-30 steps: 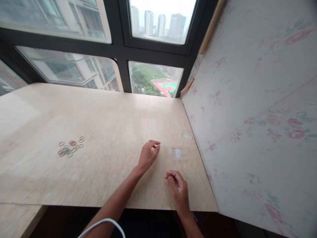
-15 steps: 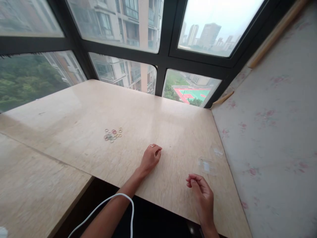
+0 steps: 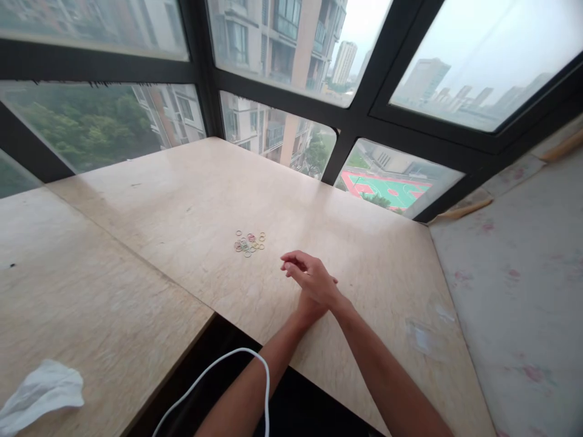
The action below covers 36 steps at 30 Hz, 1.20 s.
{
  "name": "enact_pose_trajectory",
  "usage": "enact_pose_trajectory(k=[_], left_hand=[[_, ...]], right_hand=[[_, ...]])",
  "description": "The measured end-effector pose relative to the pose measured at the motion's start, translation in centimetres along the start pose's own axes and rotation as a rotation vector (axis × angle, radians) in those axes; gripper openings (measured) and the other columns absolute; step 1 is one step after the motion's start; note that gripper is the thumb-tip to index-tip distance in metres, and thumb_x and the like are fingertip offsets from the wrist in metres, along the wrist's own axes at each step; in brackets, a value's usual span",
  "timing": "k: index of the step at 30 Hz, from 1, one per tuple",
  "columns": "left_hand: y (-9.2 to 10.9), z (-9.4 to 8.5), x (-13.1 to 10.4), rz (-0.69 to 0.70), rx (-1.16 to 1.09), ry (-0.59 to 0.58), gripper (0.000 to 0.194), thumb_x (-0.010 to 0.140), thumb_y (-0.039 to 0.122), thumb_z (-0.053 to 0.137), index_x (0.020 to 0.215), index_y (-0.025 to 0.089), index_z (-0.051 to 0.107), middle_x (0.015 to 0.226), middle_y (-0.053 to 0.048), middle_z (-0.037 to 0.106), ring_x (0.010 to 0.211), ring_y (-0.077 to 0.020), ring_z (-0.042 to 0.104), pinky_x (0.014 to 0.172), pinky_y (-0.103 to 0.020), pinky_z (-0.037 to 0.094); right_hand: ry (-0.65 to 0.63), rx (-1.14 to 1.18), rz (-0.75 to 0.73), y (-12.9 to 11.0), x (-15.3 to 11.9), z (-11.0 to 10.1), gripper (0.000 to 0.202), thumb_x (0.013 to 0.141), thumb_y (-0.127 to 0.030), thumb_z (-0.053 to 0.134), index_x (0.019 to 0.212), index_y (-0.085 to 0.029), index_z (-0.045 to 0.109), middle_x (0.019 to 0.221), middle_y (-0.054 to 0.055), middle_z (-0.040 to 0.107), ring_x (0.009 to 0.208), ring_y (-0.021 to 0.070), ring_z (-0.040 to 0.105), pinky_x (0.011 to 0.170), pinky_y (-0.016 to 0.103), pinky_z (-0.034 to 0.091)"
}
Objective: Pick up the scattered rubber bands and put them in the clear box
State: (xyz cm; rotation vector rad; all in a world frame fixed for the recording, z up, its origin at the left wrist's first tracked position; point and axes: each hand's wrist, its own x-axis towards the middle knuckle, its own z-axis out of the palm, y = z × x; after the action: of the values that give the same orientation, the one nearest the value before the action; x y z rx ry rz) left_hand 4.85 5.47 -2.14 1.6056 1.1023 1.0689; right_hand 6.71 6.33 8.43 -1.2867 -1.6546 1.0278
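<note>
A loose cluster of small coloured rings (image 3: 249,244) lies flat on the pale marbled tabletop (image 3: 182,200). My right hand (image 3: 310,276) crosses over my left and points toward the rings, just to their right; its fingers are curled with a small gap between thumb and fingertips, and nothing shows in them. Beneath it, my left hand (image 3: 313,305) is near the table surface, mostly covered by the right, so its fingers are largely hidden.
A crumpled white tissue (image 3: 45,391) lies at the lower left. A clear plastic piece (image 3: 423,338) rests at the right near the papered wall (image 3: 514,303). A white cable (image 3: 241,350) loops over my left forearm. Dark-framed windows stand behind the table.
My right hand has moved left and up, now crossing over my left hand. The view has turned left, bringing the tissue into sight. The rings keep their arrangement.
</note>
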Motion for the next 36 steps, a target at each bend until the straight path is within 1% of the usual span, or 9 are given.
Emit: enact_pose_trajectory(k=[4, 7, 9, 13, 19, 24, 27, 31, 36], left_hand=[[-0.5, 0.3, 0.2, 0.120, 0.088, -0.062, 0.018, 0.083, 0.019, 0.050, 0.088, 0.020, 0.068, 0.086, -0.004, 0.065, 0.083, -0.0202, 0.060, 0.083, -0.034, 0.046], [-0.8, 0.5, 0.4, 0.103, 0.118, -0.074, 0.016, 0.082, 0.020, 0.053, 0.088, 0.020, 0.067, 0.086, -0.005, 0.066, 0.081, -0.0191, 0.060, 0.082, -0.035, 0.046], [-0.9, 0.8, 0.6, 0.086, 0.123, -0.090, 0.016, 0.081, 0.019, 0.054, 0.089, 0.019, 0.067, 0.087, -0.006, 0.067, 0.081, -0.0185, 0.060, 0.082, -0.035, 0.047], [-1.0, 1.2, 0.8, 0.053, 0.116, -0.097, 0.016, 0.081, 0.017, 0.054, 0.090, 0.018, 0.067, 0.090, -0.006, 0.067, 0.081, -0.0175, 0.059, 0.082, -0.033, 0.047], [-0.6, 1.0, 0.9, 0.015, 0.148, -0.103, 0.018, 0.082, 0.017, 0.053, 0.093, 0.017, 0.067, 0.091, -0.005, 0.067, 0.081, -0.0159, 0.059, 0.082, -0.031, 0.047], [-0.1, 0.4, 0.8, 0.017, 0.150, -0.100, 0.019, 0.084, 0.017, 0.050, 0.093, 0.017, 0.067, 0.092, -0.005, 0.066, 0.084, -0.0167, 0.059, 0.083, -0.032, 0.046], [-0.1, 0.2, 0.7, 0.040, 0.136, -0.084, 0.020, 0.085, 0.019, 0.048, 0.092, 0.017, 0.067, 0.091, -0.005, 0.065, 0.086, -0.0171, 0.058, 0.084, -0.032, 0.045], [-0.3, 0.3, 0.6, 0.053, 0.115, -0.070, 0.019, 0.085, 0.021, 0.048, 0.092, 0.018, 0.066, 0.089, -0.004, 0.065, 0.083, -0.0162, 0.057, 0.083, -0.032, 0.044], [0.2, 0.0, 0.5, 0.031, 0.113, -0.033, 0.020, 0.085, 0.020, 0.048, 0.093, 0.017, 0.066, 0.092, -0.005, 0.065, 0.078, -0.0159, 0.058, 0.081, -0.033, 0.046]], right_hand=[[-0.198, -0.365, -0.056, 0.5, 4.2, 3.1, 0.027, 0.086, -0.020, 0.049, 0.107, -0.019, 0.065, 0.085, 0.002, 0.070, 0.073, 0.0135, 0.063, 0.068, 0.026, 0.048], [-0.289, -0.686, -0.120, 1.1, 6.6, 5.1, 0.032, 0.088, -0.018, 0.048, 0.117, -0.020, 0.062, 0.092, 0.002, 0.071, 0.081, 0.0149, 0.063, 0.072, 0.026, 0.047], [-0.329, -0.815, -0.142, 1.5, 7.7, 6.2, 0.033, 0.087, -0.019, 0.050, 0.118, -0.022, 0.062, 0.095, 0.003, 0.071, 0.087, 0.0179, 0.064, 0.073, 0.027, 0.046], [-0.386, -0.944, -0.171, 2.4, 8.9, 7.5, 0.026, 0.088, -0.022, 0.050, 0.107, -0.022, 0.068, 0.099, 0.008, 0.068, 0.088, 0.0233, 0.064, 0.069, 0.031, 0.045], [-0.464, -1.093, -0.262, 2.7, 8.6, 7.8, 0.030, 0.091, -0.013, 0.039, 0.089, -0.014, 0.068, 0.099, 0.014, 0.065, 0.087, 0.0230, 0.062, 0.071, 0.032, 0.043], [-0.495, -1.062, -0.314, 3.0, 8.2, 7.3, 0.027, 0.089, -0.009, 0.038, 0.085, -0.013, 0.065, 0.097, 0.014, 0.064, 0.086, 0.0222, 0.060, 0.070, 0.031, 0.041], [-0.459, -0.959, -0.308, 3.1, 8.0, 6.7, 0.018, 0.086, -0.013, 0.045, 0.080, -0.014, 0.062, 0.094, 0.013, 0.064, 0.081, 0.0201, 0.058, 0.068, 0.030, 0.040], [-0.298, -0.720, -0.253, 2.6, 7.4, 5.6, 0.004, 0.077, -0.017, 0.052, 0.076, -0.017, 0.055, 0.084, 0.006, 0.061, 0.074, 0.0160, 0.054, 0.065, 0.027, 0.038], [-0.093, -0.337, -0.125, 1.6, 5.6, 3.6, 0.006, 0.079, -0.023, 0.039, 0.073, -0.021, 0.040, 0.065, -0.003, 0.048, 0.058, 0.0102, 0.044, 0.053, 0.021, 0.035]])
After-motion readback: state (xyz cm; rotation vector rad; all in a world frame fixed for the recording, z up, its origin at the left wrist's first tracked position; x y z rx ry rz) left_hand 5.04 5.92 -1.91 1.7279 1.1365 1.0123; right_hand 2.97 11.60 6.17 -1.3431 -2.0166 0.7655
